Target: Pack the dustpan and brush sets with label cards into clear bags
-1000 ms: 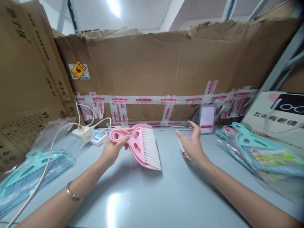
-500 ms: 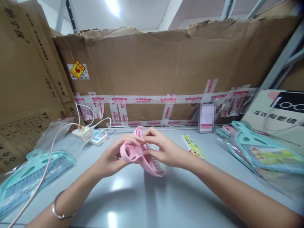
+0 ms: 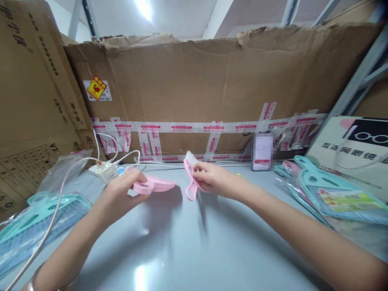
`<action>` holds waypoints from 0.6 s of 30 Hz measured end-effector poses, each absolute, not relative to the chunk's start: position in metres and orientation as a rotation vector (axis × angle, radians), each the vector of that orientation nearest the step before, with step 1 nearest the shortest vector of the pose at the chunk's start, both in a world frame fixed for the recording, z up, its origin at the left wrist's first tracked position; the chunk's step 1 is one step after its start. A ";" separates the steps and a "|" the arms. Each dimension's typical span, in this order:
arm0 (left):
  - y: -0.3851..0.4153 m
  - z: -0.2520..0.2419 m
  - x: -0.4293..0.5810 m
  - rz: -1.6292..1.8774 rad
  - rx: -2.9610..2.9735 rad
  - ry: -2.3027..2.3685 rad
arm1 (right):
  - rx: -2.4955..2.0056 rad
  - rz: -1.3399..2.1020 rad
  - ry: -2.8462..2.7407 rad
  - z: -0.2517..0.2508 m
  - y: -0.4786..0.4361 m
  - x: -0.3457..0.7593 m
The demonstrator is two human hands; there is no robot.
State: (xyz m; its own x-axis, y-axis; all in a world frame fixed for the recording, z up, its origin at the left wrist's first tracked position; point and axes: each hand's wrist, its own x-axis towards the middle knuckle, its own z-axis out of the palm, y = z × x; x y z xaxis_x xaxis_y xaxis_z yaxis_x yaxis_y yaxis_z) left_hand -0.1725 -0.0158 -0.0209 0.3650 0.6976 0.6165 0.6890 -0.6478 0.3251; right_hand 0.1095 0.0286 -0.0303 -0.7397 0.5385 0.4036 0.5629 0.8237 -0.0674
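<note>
My left hand (image 3: 121, 192) grips a small pink dustpan (image 3: 159, 185) by its handle end. The pan is seen nearly edge-on, its thin end toward the right, held over the table. A hand brush (image 3: 191, 193) in pink plastic with white bristles is pinched in my right hand (image 3: 216, 178). Its bristles point up and away, and its looped handle end hangs down. Pan and brush are apart, with a gap between them at the middle of the view.
Packaged turquoise dustpan sets lie at left (image 3: 45, 218) and right (image 3: 333, 182). A white cable (image 3: 56, 214) runs past the left one to a power adapter (image 3: 104, 171). A phone (image 3: 262, 151) leans on the large cardboard box (image 3: 188, 81) behind. A printed white box (image 3: 342, 141) stands at right.
The pink dustpan and brush were together between both hands; now they are separated. My left hand has moved left with the pan, and my right hand holds the brush, turned bristles up.
</note>
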 end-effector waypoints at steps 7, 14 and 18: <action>-0.009 -0.067 -0.179 0.452 2.745 1.438 | -0.765 -0.258 -2.904 -0.079 0.046 0.102; -0.005 -0.080 -0.179 0.254 2.645 1.458 | -0.904 0.201 -2.484 -0.093 0.049 0.140; -0.009 -0.071 -0.179 0.265 2.742 1.592 | -1.413 0.062 -1.828 -0.082 0.037 0.260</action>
State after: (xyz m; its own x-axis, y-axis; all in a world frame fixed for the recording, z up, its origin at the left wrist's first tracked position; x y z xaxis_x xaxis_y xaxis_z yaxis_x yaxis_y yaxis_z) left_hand -0.1785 -0.0087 -0.0714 0.4856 0.8587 0.1638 0.8654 -0.4987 0.0488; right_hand 0.2601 0.0369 -0.0821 -0.0491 0.8293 0.5567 0.7900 0.3733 -0.4864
